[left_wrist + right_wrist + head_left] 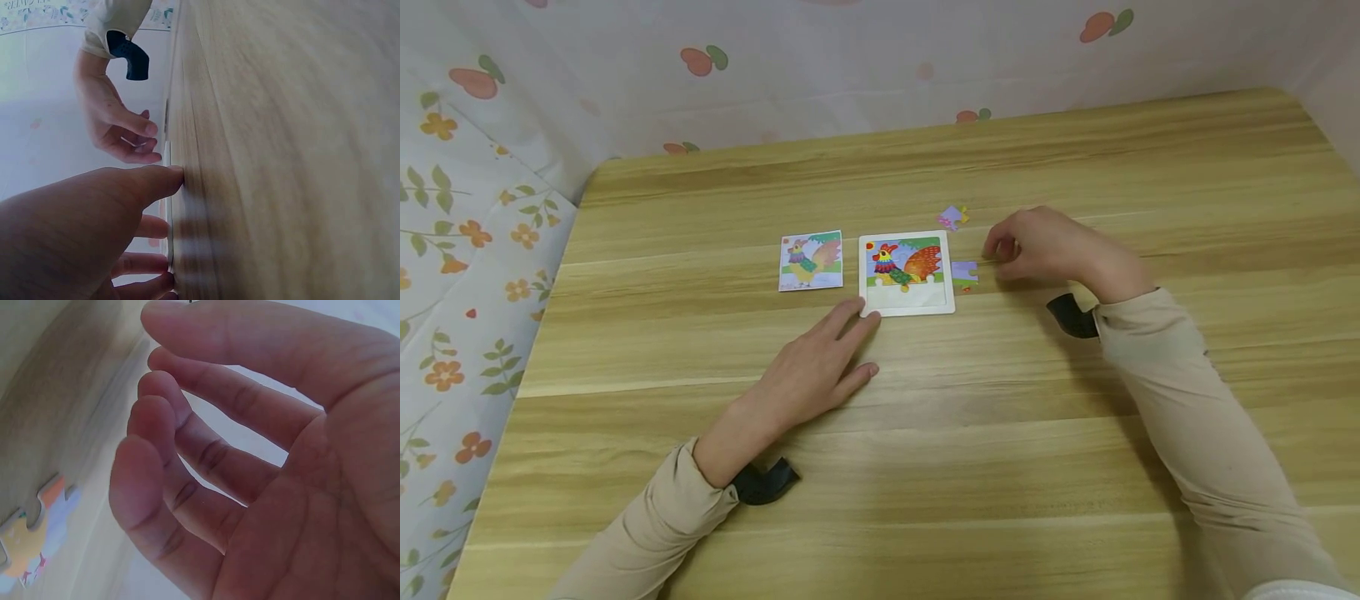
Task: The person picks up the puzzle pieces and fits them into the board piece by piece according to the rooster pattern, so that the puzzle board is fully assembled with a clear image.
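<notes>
A white square puzzle tray [950,292] holds a partly assembled rooster picture; its upper part is filled and the lower strip shows bare white backing. My left hand [801,371] rests its straight fingertips at the tray's lower left corner, thumb apart on the table. To the tray's right, my right hand [1048,248] hovers with loosely bent fingers and nothing between them. A purple and green puzzle piece [964,272] lies beside the tray's right edge, left of that hand. Another puzzle piece [953,217], purple with yellow, lies above the tray's upper right corner.
Left of the tray lies a square picture card [811,279] with a paler rooster on it. The wood-grain table [925,467] reaches back to a patterned curtain [850,75]. A black curved band [1072,317] sticks out at the right wrist.
</notes>
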`<state>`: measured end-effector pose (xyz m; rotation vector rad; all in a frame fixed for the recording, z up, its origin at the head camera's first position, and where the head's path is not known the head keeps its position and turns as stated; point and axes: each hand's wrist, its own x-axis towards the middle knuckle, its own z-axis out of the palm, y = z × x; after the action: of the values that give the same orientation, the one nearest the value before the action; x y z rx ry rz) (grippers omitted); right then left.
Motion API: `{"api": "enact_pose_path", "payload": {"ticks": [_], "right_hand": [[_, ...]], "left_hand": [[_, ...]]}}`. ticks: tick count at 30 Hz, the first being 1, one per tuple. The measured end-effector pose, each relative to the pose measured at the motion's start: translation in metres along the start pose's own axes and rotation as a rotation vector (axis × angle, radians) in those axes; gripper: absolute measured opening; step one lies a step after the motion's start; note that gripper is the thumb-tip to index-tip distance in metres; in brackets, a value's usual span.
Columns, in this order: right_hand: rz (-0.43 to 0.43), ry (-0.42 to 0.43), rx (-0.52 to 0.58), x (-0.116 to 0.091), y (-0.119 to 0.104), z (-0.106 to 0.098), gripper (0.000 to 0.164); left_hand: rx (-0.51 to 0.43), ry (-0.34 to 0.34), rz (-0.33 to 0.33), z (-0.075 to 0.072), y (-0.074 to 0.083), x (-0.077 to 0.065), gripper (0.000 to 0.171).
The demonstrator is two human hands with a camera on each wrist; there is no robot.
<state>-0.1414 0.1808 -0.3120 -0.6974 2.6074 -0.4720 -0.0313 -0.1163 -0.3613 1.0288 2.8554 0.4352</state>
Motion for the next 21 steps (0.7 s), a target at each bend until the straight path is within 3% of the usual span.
{"api": "enact_pose_path", "payload": {"ticks": [9,21], "right_hand": [[0.004,0.027,-0.015,0.003,-0.001,0.004,0.018],[0.076,0.181,0.03,0.013,-0.006,0.003,0.027]], "left_hand": [[-0.002,-0.003,-0.005,0.001,0.0,0.001,0.056],[-0.008,-0.016,-0.016,0.001,0.0,0.001,0.056]]}}
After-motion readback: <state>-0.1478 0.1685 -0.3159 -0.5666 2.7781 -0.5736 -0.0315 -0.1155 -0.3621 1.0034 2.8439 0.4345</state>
